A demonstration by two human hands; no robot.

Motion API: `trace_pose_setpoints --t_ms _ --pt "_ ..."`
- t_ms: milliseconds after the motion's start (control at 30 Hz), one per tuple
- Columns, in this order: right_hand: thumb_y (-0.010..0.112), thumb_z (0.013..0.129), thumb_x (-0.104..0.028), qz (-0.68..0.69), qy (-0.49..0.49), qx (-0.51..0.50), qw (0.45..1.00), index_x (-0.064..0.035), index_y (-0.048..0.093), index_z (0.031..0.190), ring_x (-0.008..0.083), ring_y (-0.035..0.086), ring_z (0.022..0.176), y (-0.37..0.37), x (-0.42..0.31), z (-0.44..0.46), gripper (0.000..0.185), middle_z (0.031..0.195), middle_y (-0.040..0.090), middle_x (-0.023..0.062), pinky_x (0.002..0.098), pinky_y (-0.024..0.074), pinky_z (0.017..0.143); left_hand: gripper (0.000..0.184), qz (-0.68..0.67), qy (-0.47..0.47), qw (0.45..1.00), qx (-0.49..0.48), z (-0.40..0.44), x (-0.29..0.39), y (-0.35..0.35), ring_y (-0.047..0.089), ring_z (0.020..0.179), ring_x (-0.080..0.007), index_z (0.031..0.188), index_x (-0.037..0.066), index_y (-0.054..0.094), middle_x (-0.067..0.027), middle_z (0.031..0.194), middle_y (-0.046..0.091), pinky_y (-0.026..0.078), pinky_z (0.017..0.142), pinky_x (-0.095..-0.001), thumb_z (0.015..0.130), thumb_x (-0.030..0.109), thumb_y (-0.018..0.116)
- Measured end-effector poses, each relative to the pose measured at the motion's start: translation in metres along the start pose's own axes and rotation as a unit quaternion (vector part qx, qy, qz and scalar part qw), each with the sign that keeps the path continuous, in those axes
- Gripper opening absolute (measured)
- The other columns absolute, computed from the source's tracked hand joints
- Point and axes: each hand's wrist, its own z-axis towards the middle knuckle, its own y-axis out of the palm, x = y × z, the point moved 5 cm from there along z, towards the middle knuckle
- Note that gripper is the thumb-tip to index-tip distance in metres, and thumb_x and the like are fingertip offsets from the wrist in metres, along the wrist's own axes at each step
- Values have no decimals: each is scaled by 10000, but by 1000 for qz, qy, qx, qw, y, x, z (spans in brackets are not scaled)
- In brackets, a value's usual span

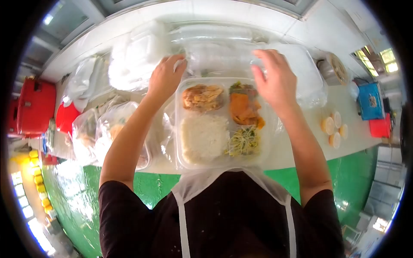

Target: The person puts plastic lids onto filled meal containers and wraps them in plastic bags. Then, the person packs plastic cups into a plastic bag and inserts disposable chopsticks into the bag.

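A clear rectangular meal tray [180,146] lies on the counter before my body. White rice [204,138] fills its near left compartment and brown sliced food [202,98] the far left one. On its right are orange saucy pieces [244,109] and pale sprouts [243,141]. My left hand [167,74] hovers past the tray's far left corner, fingers bent, with a gap between thumb and forefinger. Above the far right corner is my right hand [277,77], slightly blurred, thumb and fingers apart. Clear plastic [221,56] stretches between the hands; contact with it cannot be made out.
Stacked white containers [135,56] in plastic stand at the back left, more wrapped clear ones [299,73] at the back right. Filled clear bags [114,127] lie left. Several small orange cups [334,139] sit right, near a blue box [370,101]. Green floor [352,185] borders the counter.
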Motion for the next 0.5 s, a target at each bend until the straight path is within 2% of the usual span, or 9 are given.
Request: trace_pose_setpoints --t_ms 67,100,133,167,233,267,400,500 --pt "624 793 -151 82 -42 -97 991 -107 593 980 193 583 776 27 -35 10 194 917 608 42 316 502 602 370 76 33 995 61 -26 -74 24 601 805 -220 989 -3 614 -132 916 615 475 695 -335 895 337 502" --pt "613 812 -178 113 -55 -135 983 -112 598 994 188 597 816 53 -46 10 194 943 618 47 306 513 658 344 -56 -103 992 -42 -36 -80 21 590 742 -191 956 -7 612 -113 860 609 459 632 -311 884 317 522" --pt "604 825 -273 166 -16 -265 950 -146 580 1098 220 573 973 76 -58 10 302 1081 590 83 350 478 822 320 -189 -233 944 -140 -55 -74 18 580 679 -162 922 -11 611 -94 804 604 443 569 -286 874 298 542" --pt "598 821 -311 164 -74 -238 954 -154 558 1139 229 542 1024 88 -67 2 357 1129 562 82 370 447 866 298 -317 -350 850 -233 -73 -67 22 569 616 -133 888 -14 609 -75 747 598 428 506 -262 863 279 563" --pt "587 812 -387 158 -184 -183 953 -170 513 1221 248 479 1126 106 -87 -17 468 1227 507 79 410 384 954 229 -311 -255 894 -197 -72 -71 23 515 531 -94 856 -2 601 -29 683 563 374 441 -225 854 225 574" --pt "539 822 -457 115 -204 -254 939 -191 455 1291 281 346 1251 110 -88 -29 545 1363 380 66 441 271 1031 195 -309 -209 910 -181 -74 -73 24 487 489 -74 841 4 597 -6 650 546 347 409 -207 850 198 579" --pt "521 826 -454 91 -217 -242 941 -185 451 1293 300 311 1263 105 -92 -39 543 1391 336 47 461 242 1031 191 -445 -348 825 2 -64 -85 25 447 514 -111 753 -1 603 -21 634 518 345 453 -270 855 156 565" --pt "528 822 -437 90 -227 -243 939 -183 445 1297 294 307 1262 109 -92 -40 545 1388 339 40 474 246 1023 188 -505 -352 788 28 -60 -72 27 442 526 -113 778 7 596 -10 633 503 349 473 -264 875 163 551"
